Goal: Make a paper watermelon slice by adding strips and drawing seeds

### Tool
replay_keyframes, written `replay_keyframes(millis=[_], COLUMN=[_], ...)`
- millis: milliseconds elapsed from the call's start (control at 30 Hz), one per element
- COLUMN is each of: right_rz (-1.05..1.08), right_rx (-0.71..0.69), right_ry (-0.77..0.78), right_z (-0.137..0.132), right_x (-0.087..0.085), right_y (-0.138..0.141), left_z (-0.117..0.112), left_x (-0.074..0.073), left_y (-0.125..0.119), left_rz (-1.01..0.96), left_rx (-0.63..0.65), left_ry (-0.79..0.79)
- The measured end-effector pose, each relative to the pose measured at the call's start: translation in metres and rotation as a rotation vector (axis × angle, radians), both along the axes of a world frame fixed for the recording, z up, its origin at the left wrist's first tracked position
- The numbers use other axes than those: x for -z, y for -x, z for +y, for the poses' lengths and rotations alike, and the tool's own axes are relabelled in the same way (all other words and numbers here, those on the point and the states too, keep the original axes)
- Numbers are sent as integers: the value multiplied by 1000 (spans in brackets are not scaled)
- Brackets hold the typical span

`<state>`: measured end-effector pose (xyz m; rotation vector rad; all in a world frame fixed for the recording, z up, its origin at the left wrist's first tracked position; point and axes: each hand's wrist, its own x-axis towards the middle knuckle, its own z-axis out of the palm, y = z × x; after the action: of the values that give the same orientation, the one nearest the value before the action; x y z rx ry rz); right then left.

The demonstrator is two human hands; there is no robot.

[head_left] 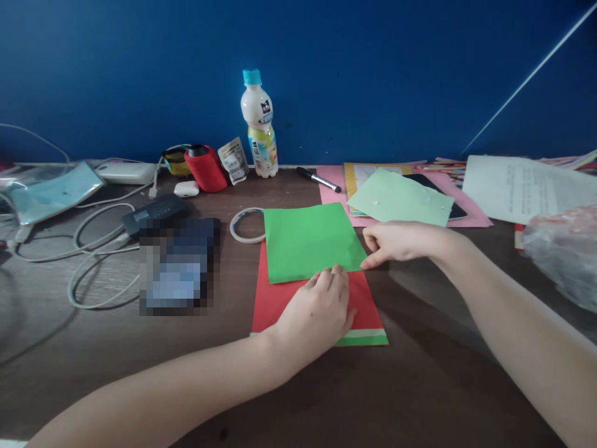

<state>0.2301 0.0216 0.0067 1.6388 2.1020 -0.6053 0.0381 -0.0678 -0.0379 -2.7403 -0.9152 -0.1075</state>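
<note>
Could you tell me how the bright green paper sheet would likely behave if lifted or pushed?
The bright green paper sheet looks thin and flat, so it would probably flop if lifted by one edge. Lying on the smooth red paper sheet, it may slide easily when pushed. It seems very light.

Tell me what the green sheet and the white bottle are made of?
The green sheet looks like thin matte paper: flat, sharp-edged, no shine. The red sheet under it looks the same. The bottle is probably glossy plastic: light glints on its white body, and it has a blue screw cap.
</note>
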Motion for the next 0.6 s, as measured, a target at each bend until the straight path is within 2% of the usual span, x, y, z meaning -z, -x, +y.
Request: replay_keyframes(millis=[200,267,333,400,467,533,600], right_rz=[-5,-6,-7,-7,-3,3,10], right_rx=[27,28,26,28,31,34,28], right_ry=[53,55,52,47,45,52,57], right_z=[6,6,6,6,6,6,6], right_x=[2,1,1,0,0,0,0], right_y=[-13,-12,-11,-10,-10,-10,-10], left_z=[-2,0,7,18,32,46,57], left_x=[0,-4,-11,-23,-35,-44,-46], left_y=[-1,1,4,11,20,30,39], left_rz=[-35,-36,-35,-75,-180,-307,-345], left_rx=[8,14,0,-63,-119,-214,-222], left_ry=[-23,14,139,334,480,523,614])
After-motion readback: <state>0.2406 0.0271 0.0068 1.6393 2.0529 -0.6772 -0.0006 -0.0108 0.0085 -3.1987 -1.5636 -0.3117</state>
